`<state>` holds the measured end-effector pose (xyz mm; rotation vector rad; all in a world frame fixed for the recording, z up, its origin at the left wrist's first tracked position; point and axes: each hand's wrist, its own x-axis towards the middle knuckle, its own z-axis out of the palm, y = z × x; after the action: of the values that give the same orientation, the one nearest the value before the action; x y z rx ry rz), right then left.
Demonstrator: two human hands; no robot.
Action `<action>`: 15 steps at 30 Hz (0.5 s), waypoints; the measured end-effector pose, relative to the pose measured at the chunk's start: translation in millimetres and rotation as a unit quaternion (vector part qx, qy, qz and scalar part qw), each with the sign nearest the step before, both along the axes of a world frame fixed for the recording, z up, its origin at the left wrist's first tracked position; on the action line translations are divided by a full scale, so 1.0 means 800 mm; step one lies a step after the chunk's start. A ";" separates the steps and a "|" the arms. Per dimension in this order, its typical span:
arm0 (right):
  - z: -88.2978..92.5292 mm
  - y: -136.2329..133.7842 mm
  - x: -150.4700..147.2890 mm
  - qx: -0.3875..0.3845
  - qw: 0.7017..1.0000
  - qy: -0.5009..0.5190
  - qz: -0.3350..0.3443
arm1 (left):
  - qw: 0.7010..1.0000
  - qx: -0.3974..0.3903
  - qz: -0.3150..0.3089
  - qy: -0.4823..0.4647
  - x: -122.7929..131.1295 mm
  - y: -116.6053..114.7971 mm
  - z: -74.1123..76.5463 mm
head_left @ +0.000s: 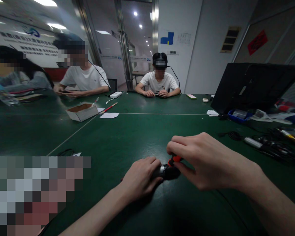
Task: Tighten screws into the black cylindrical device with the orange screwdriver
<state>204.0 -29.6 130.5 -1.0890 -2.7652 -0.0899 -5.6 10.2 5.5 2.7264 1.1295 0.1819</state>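
My left hand is closed around a small black and silver object that rests on the green table. My right hand is curled over its far end, with fingers pinched on a small red part of it. I cannot make out what the object is; most of it is hidden by my hands.
Three other people sit at the table's far side. An open cardboard box, papers and a red pen lie mid-table. A black laptop, a blue tray, cables and tools crowd the right side. A blurred patch covers the lower left.
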 end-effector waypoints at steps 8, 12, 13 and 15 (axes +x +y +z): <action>-0.008 0.008 0.000 0.061 0.998 -0.004 0.004 | 1.000 -0.006 0.000 -0.012 -0.001 0.000 -0.001; -0.006 0.007 -0.001 0.041 0.999 0.000 -0.001 | 1.000 -0.007 -0.001 -0.014 -0.001 0.000 -0.002; -0.005 0.006 -0.002 0.026 1.000 0.006 0.000 | 1.000 -0.005 -0.002 -0.011 0.000 0.000 -0.002; -0.004 0.004 -0.003 0.001 1.000 0.014 0.001 | 1.000 0.001 -0.001 -0.008 0.000 0.001 -0.003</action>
<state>201.8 -26.0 127.4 -1.0784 -2.7412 -0.0776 -5.7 10.8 3.3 2.7213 1.1234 0.2052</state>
